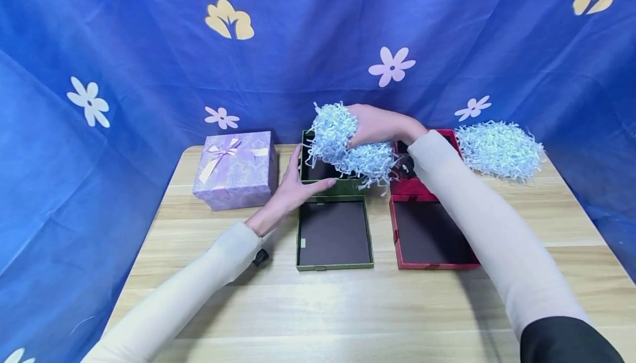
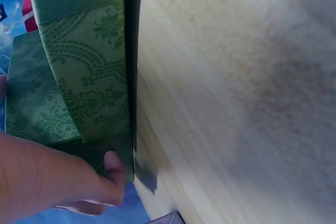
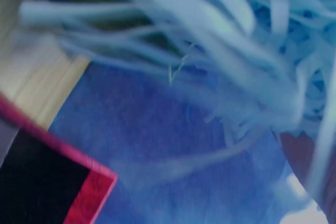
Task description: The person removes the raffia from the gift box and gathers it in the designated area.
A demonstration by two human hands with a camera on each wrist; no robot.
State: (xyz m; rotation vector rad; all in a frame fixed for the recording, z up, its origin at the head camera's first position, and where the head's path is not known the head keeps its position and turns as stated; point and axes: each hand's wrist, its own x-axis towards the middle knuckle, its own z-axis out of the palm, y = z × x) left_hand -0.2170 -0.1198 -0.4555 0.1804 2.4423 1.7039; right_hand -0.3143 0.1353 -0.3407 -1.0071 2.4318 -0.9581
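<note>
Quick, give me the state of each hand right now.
Left hand: open, fingers straight, steadying the green box by its side.
Right hand: grips a clump of pale blue shredded paper over the green box.

Pale wood table (image 1: 348, 308), shredded paper filler (image 1: 343, 145)
</note>
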